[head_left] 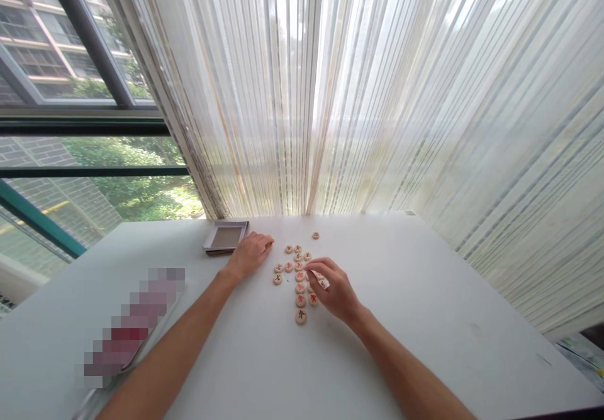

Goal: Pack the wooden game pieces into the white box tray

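Note:
Round wooden Chinese chess pieces (299,276) with red or black characters lie in a branching cluster on the white table. My right hand (334,289) reaches over the cluster's right side, its thumb and index finger pinched at a chess piece that they partly cover. More pieces are half hidden under that hand. To the left of the cluster, my left hand (250,255) rests near the tabletop with its fingers curled together; whatever its fingertips cover is hidden. A black-marked piece (301,316) forms the cluster's near end.
An open shallow box (226,236) stands beside my left hand at the back. One lone chess piece (316,236) lies farther back on the table (406,357). A blurred-out pinkish flat object (134,326) lies at left. A striped string curtain (330,93) hangs behind the table.

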Motion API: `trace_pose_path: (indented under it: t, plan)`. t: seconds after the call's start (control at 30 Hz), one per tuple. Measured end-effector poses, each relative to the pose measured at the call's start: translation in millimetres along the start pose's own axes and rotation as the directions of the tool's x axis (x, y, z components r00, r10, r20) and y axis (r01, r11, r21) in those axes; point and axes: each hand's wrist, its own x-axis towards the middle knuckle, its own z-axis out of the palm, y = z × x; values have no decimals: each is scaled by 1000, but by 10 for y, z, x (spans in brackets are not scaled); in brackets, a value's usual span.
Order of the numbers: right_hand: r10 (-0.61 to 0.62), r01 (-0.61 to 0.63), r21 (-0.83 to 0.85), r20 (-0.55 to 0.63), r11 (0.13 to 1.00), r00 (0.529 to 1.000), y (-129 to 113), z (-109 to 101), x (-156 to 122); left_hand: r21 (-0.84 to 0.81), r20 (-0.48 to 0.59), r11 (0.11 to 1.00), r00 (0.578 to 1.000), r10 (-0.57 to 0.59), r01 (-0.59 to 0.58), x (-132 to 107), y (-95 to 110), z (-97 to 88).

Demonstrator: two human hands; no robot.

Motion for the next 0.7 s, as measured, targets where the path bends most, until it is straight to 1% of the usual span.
trace_pose_path:
  t: [0.07, 0.17, 0.2, 0.27, 0.3, 0.37, 0.43, 0.53, 0.6, 0.7]
  plan:
    - [7, -7, 2, 5, 1000, 1000, -5, -1, 1, -70, -16, 998, 1000, 9, -10, -7, 93, -29]
    - [7, -7, 8, 16, 1000, 1000, -20, -3, 7, -212, -15, 977, 1000, 17, -20, -78, 290, -101]
    - [4, -4, 10, 17, 1000, 1000, -26, -2, 8, -366, 8, 931, 1000, -1, 4, -117, 361, -126]
    - [-3, 2, 8, 19, 1000, 1000, -42, 7, 5, -609, 74, 790, 997, -20, 61, -217, 497, -163]
    - [-5, 5, 5, 21, 1000, 1000, -51, 14, 1, -699, 118, 708, 993, -25, 101, -273, 558, -171]
    - [-11, 11, -4, 28, 1000, 1000, -70, 34, -11, -821, 179, 548, 984, -18, 159, -390, 667, -166]
    - [-25, 25, -14, 42, 1000, 999, -94, 59, -25, -885, 206, 427, 979, 4, 185, -501, 757, -140]
    - [-55, 56, -6, 64, 998, 996, -139, 88, -37, -941, 198, 282, 980, 12, 186, -631, 855, -91]
    - [-68, 67, 9, 74, 998, 995, -168, 97, -36, -957, 204, 212, 979, 4, 198, -688, 892, -64]
    - [-80, 79, 24, 87, 997, 993, -194, 103, -29, -965, 227, 133, 974, -4, 225, -735, 908, -28]
